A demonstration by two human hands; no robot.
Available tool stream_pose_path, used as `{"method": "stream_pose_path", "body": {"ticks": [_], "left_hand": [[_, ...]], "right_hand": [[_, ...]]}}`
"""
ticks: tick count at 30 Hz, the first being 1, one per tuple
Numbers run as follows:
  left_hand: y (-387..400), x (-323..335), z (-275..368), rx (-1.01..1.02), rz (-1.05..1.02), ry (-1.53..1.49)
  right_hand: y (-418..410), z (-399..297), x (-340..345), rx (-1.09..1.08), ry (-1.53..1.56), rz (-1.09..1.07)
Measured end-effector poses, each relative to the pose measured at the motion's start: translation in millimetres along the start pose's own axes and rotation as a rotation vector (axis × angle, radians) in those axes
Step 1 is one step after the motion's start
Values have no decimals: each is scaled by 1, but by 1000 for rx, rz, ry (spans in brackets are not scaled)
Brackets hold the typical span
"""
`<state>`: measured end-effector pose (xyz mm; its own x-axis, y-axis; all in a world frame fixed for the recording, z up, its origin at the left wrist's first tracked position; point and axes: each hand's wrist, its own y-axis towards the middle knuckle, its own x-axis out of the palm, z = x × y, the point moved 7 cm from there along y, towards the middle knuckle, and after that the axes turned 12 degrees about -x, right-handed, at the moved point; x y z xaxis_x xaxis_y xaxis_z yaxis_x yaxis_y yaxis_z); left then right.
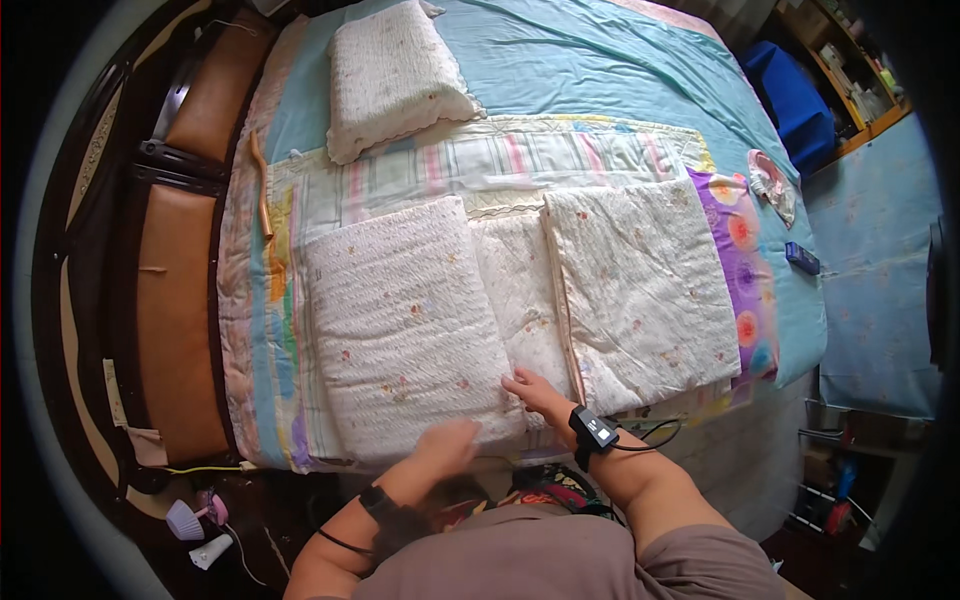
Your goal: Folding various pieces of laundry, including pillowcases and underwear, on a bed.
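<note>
A white quilt [520,277] with small coloured prints lies across the bed before me. Its left part [405,315] and right part [645,292] are folded inward, and a narrow single-layer strip shows between them. My left hand [448,444] is blurred at the near edge of the left fold; its fingers are hard to make out. Over the inner edge of that same fold, near the front of the strip, is my right hand [534,391]. Its fingers are apart and nothing is held in them.
A matching pillow [397,79] rests on the far side of the bed. A curved wooden stick [261,187] lies by the brown padded headboard [176,315]. To the right are a small dark blue box [802,258] and a crumpled cloth [771,184]. Below left stands a small lamp [184,519].
</note>
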<state>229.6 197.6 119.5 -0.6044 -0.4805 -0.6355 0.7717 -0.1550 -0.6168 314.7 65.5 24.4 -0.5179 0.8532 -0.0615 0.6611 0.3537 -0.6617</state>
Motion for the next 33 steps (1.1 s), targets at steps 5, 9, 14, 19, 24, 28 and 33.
{"method": "stream_pose_path", "body": {"ticks": [5,9,14,19,24,28,33], "left_hand": [[-18,-22,-72,-135,399,-173],[-29,-41,-144,-270,528,-222],[-25,-48,-213,-470,551,-289],[-16,-49,-220,-418,500,-210],[-15,-49,-228,-408,521,-222],[-17,-52,-251,-422,549,-435],[-23,-54,-293,-642,619,-809]], "right_hand": [[13,-3,32,-169,103,-203],[12,11,34,-141,89,-185],[19,18,21,-91,46,-75],[18,-71,-41,-668,-873,581],[32,-39,-91,201,-1147,520],[47,-31,-97,136,-1135,552],[59,-72,-39,-630,-915,470]]}}
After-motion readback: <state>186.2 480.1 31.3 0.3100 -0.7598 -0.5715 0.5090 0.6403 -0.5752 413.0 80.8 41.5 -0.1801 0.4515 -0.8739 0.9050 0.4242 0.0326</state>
